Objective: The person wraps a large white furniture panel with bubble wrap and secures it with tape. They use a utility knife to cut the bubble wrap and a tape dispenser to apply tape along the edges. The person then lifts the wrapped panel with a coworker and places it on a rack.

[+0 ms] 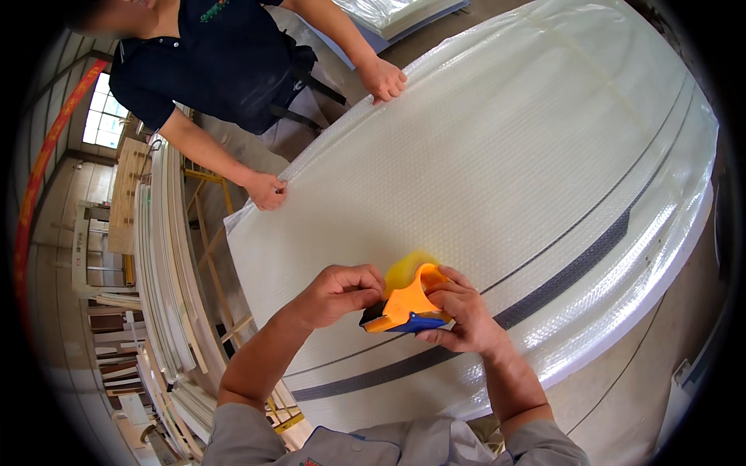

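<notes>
An orange and blue tape dispenser (404,304) with a roll of clear yellowish tape sits in my right hand (462,314), just above a large white panel wrapped in bubble wrap (528,155). My left hand (338,291) pinches at the dispenser's front end, fingers curled at the tape. Both hands hover over the near edge of the panel, close to a dark grey stripe (575,268) that runs along it.
A person in a dark shirt stands across the panel, pressing one hand (382,78) and the other hand (266,190) on its far edge. Stacked white boards and frames (167,264) lean at the left. Concrete floor (622,388) shows at the right.
</notes>
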